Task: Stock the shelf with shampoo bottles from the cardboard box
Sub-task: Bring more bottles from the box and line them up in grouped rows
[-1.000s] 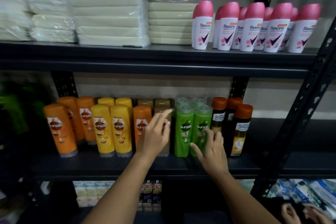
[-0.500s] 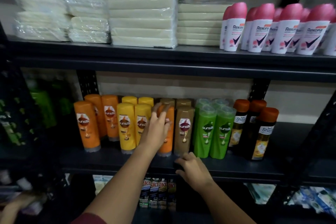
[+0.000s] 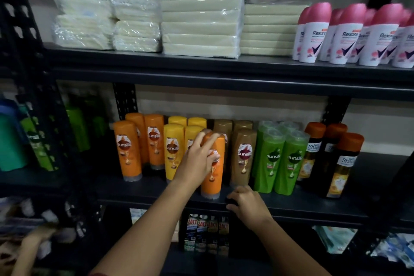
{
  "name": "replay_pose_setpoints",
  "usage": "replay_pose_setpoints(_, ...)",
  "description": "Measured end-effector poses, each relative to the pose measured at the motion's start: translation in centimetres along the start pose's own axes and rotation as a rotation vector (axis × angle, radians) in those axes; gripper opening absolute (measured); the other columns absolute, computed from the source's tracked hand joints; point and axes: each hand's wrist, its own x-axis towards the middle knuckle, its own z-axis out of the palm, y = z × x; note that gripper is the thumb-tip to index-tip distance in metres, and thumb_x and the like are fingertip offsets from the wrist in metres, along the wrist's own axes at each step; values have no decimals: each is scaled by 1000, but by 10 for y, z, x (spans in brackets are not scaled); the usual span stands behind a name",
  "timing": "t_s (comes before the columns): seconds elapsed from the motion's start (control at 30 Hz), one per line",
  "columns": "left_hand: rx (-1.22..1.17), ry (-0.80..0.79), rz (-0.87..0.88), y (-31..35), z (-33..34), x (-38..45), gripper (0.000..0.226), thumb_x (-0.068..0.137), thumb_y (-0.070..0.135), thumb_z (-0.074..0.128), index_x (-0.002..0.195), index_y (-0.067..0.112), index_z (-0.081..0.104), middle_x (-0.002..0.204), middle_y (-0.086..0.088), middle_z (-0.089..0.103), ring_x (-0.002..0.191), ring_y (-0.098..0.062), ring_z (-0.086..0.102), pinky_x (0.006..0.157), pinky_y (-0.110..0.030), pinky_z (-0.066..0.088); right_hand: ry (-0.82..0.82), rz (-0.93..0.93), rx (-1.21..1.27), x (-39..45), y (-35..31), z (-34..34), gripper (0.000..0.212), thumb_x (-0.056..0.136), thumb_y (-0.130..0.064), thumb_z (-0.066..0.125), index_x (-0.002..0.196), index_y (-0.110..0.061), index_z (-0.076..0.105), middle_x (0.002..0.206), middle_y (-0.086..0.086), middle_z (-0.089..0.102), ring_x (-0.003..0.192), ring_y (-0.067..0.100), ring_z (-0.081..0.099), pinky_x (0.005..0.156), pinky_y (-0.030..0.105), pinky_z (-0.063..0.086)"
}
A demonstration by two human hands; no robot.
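The dark middle shelf (image 3: 302, 207) carries rows of upright shampoo bottles: orange (image 3: 127, 152), yellow (image 3: 172, 152), brown (image 3: 244, 157), green (image 3: 282, 159) and dark ones with orange caps (image 3: 342, 163). One orange shampoo bottle (image 3: 214, 184) stands alone at the shelf's front, between the yellow and brown rows. My left hand (image 3: 199, 159) grips its upper part, fingers wrapped across the cap and label. My right hand (image 3: 248, 206) sits lower, fingers curled over the shelf's front edge below the brown bottles. No cardboard box is in view.
The upper shelf holds wrapped cream packs (image 3: 201, 18) and pink-capped deodorants (image 3: 349, 33). Small boxes (image 3: 206, 233) stand on the lower shelf. A perforated post (image 3: 44, 119) rises at left. Another person's hand (image 3: 33, 240) shows at bottom left. Bare shelf (image 3: 380, 175) lies beyond the dark bottles.
My left hand moved from the brown bottles onto the front orange bottle. My right hand left the green bottles and dropped to the shelf edge. The view turned left.
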Motion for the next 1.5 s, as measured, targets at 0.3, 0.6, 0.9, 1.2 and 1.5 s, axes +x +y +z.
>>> replay_pose_setpoints(0.3, 20, 47, -30, -43, -41, -20, 56, 98, 29, 63, 147, 42, 40, 154, 11, 25, 120, -16, 54, 91, -30, 51, -38, -44, -6, 23, -46, 8, 36, 101, -34, 56, 135, -24, 61, 131, -2, 57, 121, 23, 46, 97, 38, 42)
replay_pose_setpoints(0.6, 53, 84, -20, -67, -55, -25, 59, 99, 31, 62, 151, 41, 36, 157, 9, 24, 116, -12, 56, 92, -38, 56, -35, -13, 5, 27, -58, 8, 39, 98, -48, 57, 130, -26, 62, 123, -3, 58, 118, 21, 49, 92, 39, 46)
replay_pose_setpoints(0.9, 17, 130, -53, -113, -67, -53, 62, 102, 44, 52, 157, 40, 24, 156, 5, 29, 131, -11, 43, 98, -32, 47, 500, -6, 615, 51, -135, -52, 86, 82, -66, 69, 147, -35, 22, 127, -4, 54, 109, 11, 60, 82, 36, 57)
replay_pose_setpoints(1.2, 341, -291, -262, -210, -61, -118, 44, 102, 46, 52, 139, 22, 59, 137, 6, 55, 128, -13, 44, 106, -25, 39, 476, 59, 591, 64, -170, -45, 107, 88, -39, 75, 149, -57, -10, 152, 1, 30, 129, 31, 52, 95, 51, 54)
replay_pose_setpoints(1.5, 414, -283, -259, -221, -69, -116, 41, 101, 46, 52, 137, 27, 62, 136, 12, 57, 125, -9, 46, 99, -22, 40, 447, -9, 535, 85, -213, -39, 106, 90, -40, 72, 150, -51, -15, 151, 5, 33, 128, 29, 53, 95, 45, 54)
